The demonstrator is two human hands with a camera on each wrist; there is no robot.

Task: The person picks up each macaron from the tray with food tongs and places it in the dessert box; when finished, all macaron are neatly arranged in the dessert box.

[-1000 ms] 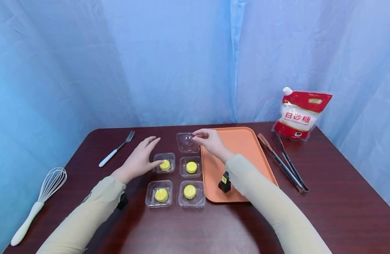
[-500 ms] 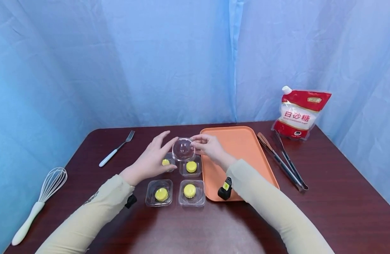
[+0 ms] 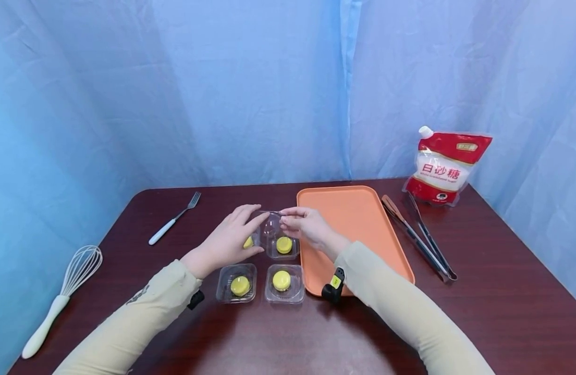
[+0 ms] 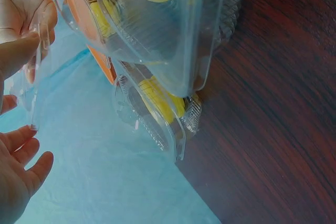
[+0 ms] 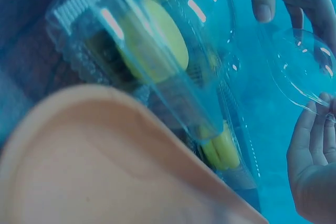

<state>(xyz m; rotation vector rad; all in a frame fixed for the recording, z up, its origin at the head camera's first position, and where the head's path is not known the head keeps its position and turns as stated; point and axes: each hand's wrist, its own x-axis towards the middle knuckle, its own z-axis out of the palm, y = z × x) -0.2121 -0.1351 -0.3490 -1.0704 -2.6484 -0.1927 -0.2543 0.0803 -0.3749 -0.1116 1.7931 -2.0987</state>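
My right hand (image 3: pixel 309 227) pinches the edge of a clear plastic domed lid (image 3: pixel 271 225) between thumb and fingers. My left hand (image 3: pixel 229 238) reaches in from the other side, fingertips right at the lid's edge and thumb held apart. In the right wrist view the lid (image 5: pixel 306 68) shows its round dome between both hands. Below, clear square containers each hold a yellow macaron: back right (image 3: pixel 284 245), front right (image 3: pixel 281 281) and front left (image 3: pixel 240 286). The back left macaron (image 3: pixel 248 242) is partly hidden by my left hand.
An orange tray (image 3: pixel 358 229) lies right of the containers. Beyond it are tongs (image 3: pixel 419 242) and a standing red-and-white sugar bag (image 3: pixel 441 169). A fork (image 3: pixel 175 219) and a whisk (image 3: pixel 61 299) lie at the left. Blue curtain (image 3: pixel 250 94) hangs behind the table.
The right hand has brought the lid from behind the containers toward me and left, over the back row. The left hand has moved right to meet its edge.
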